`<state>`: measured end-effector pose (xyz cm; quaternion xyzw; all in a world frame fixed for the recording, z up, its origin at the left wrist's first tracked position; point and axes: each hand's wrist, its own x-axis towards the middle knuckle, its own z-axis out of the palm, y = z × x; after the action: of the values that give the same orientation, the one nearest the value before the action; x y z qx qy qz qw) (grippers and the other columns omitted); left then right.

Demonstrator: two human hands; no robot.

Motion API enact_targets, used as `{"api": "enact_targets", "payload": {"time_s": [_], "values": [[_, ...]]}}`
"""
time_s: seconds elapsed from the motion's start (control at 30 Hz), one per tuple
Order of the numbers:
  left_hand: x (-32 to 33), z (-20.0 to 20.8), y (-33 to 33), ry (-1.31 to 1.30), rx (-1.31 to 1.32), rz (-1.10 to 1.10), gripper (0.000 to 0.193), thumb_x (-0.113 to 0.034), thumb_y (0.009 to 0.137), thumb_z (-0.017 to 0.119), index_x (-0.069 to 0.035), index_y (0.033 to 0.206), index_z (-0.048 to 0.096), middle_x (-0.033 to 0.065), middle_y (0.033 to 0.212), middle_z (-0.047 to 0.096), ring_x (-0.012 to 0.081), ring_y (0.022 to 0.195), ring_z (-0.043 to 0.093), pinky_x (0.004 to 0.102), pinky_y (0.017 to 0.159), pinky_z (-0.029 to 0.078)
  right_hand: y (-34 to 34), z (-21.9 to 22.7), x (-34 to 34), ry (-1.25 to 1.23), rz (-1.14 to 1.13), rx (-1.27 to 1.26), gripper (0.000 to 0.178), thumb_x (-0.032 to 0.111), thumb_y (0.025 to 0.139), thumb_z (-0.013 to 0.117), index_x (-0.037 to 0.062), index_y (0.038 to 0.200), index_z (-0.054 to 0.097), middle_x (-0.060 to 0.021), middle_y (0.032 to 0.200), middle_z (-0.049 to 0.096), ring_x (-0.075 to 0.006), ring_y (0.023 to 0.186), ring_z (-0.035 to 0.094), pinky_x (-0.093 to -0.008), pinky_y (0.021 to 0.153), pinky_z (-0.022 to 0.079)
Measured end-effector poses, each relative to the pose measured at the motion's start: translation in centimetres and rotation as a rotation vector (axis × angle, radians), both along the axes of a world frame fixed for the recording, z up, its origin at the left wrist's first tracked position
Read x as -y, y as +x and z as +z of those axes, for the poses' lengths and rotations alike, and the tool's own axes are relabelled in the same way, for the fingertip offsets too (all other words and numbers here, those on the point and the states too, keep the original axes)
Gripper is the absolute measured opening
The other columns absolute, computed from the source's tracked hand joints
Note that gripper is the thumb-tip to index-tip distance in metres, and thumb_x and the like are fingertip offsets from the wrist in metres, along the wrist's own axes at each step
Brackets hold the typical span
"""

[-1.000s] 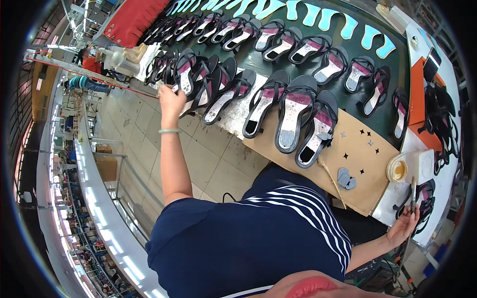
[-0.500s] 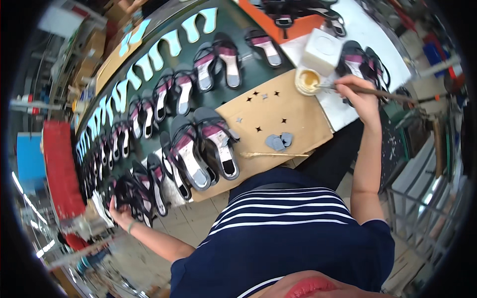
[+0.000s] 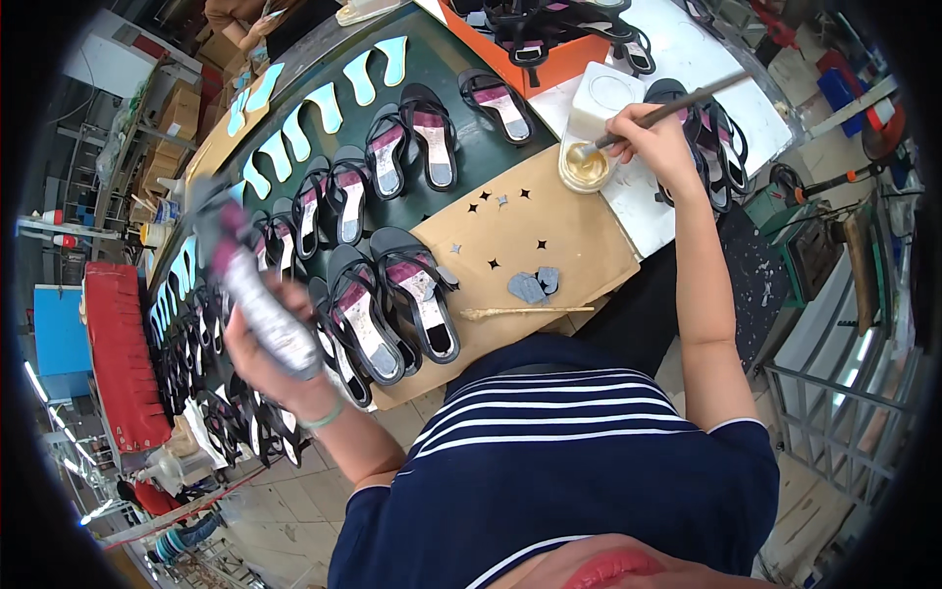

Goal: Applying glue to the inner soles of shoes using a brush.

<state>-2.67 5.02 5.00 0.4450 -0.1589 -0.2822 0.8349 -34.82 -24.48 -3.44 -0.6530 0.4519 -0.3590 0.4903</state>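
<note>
On the crowded workbench [image 3: 549, 245], the left hand [image 3: 270, 358] grips a sandal [image 3: 257, 299] while the right hand [image 3: 653, 137], pinching a brush [image 3: 667, 103], should load glue sparingly from the cup [image 3: 586, 167].

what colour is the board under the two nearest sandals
Tan board, like cardboard, dotted with small dark star shapes; the head view shows it.

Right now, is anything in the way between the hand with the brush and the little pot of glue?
No. The right hand holds the brush, and its tip already dips into the glue pot. Nothing sits between them. The left hand holds a sandal far off.
</note>
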Motion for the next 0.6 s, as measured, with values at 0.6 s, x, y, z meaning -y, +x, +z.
{"api": "enact_targets", "payload": {"time_s": [0.6], "values": [[11.7,-15.3,-9.7,0.215,-0.436,-0.522,0.063,-0.059,0.099,0.025,-0.009,0.114,0.059,0.0037,0.086,0.066,0.0148,0.07,0.065,0.0288,0.062,0.054,-2.8,-0.4,-6.4,0.357,0.069,0.632,0.021,0.017,0.094,0.055,-0.0017,0.084,0.06,-0.0134,0.073,0.065,-0.0174,0.054,0.064,-0.0246,0.04,0.045]]}}
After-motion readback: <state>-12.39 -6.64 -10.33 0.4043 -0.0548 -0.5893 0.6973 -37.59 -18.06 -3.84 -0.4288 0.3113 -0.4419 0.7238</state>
